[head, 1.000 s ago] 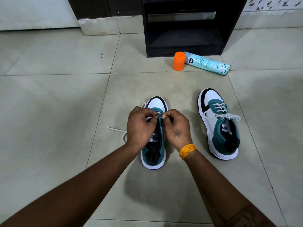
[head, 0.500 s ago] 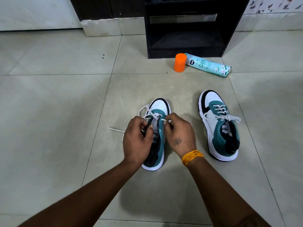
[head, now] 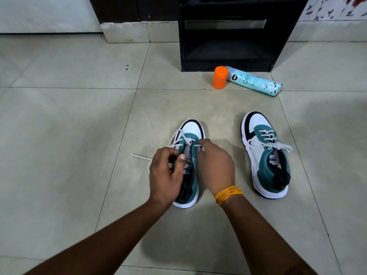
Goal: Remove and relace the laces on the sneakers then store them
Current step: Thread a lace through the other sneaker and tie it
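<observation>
I think I am in the lacing step on the teal and white sneaker with the loose lace point(head: 189, 155), the one just left of the teal and white sneaker with the tied bow point(head: 266, 155). Whether the lace is going in or coming out, I cannot tell. My left hand point(head: 165, 176) has its fingers curled at the left side of that shoe's opening, but I cannot tell if they hold the thin white shoelace point(head: 179, 138). My right hand point(head: 215, 165) pinches the lace at the right row of holes. One lace end point(head: 139, 156) lies on the pale tile floor point(head: 69, 135), left of the shoe.

Next, I think I must feed the tip through one small hole and pull slowly so it does not twist.

Beyond the shoe is a black wooden cabinet with an open shelf point(head: 228, 52); I see nothing on that shelf. That may be where the shoes go. In front of it stands a small orange plastic cap point(head: 220, 77), touching a pale blue spray can lying on its side point(head: 256, 81)
</observation>
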Available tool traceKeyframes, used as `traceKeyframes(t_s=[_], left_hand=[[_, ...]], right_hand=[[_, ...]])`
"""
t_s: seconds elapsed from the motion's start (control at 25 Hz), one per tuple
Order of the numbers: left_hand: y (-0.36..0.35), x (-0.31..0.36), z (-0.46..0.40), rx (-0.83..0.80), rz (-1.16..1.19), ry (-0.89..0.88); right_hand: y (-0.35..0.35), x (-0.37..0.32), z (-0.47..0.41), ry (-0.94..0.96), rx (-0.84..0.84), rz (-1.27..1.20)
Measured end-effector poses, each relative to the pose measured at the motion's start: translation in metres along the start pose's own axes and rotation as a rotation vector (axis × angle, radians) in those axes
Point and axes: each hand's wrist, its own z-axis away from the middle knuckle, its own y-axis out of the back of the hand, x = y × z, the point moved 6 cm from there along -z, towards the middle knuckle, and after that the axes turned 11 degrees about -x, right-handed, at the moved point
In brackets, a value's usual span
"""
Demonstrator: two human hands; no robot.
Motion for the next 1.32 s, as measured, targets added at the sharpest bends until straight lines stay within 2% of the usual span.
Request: traceKeyframes(t_s=[0.08, 0.16, 0.28, 0.32, 0.44, 0.52, 0.56, 0.68, 0.76, 1.0, 1.2, 1.32], left_hand=[[-0.001, -0.001, 0.0, 0.014, 0.002, 0.005], [-0.002, -0.001, 0.001, 0.017, 0.005, 0.01], [-0.001, -0.002, 0.002, 0.022, 0.021, 0.032], [-0.001, -0.003, 0.002, 0.017, 0.019, 0.035], [-0.004, -0.004, 0.002, 0.005, -0.003, 0.037], [-0.004, -0.003, 0.002, 0.008, -0.008, 0.039], [-0.004, -0.003, 0.002, 0.011, -0.01, 0.042], [-0.005, -0.004, 0.002, 0.013, -0.009, 0.047], [-0.006, -0.004, 0.003, 0.011, -0.008, 0.047], [-0.009, -0.004, 0.003, 0.021, -0.03, 0.066], [-0.008, -0.003, 0.004, 0.031, -0.031, 0.075], [-0.009, -0.003, 0.003, 0.034, -0.041, 0.079]], right_hand=[[-0.003, 0.002, -0.003, -0.007, -0.001, -0.009], [-0.005, 0.028, -0.003, -0.168, -0.018, 0.004], [-0.01, 0.06, 0.005, -0.387, -0.156, 0.044], [-0.009, 0.057, 0.005, -0.361, -0.166, 0.053], [-0.002, 0.016, 0.0, -0.085, -0.094, 0.024], [-0.003, 0.0, -0.003, 0.014, -0.061, 0.006], [-0.005, 0.003, -0.004, -0.018, -0.064, 0.023], [-0.012, 0.046, -0.002, -0.322, -0.153, 0.102], [-0.014, 0.057, 0.004, -0.401, -0.209, 0.114], [-0.004, -0.005, -0.007, -0.023, -0.112, 0.093], [-0.014, 0.042, 0.0, -0.309, -0.189, 0.158], [-0.01, 0.028, 0.0, -0.251, -0.174, 0.093]])
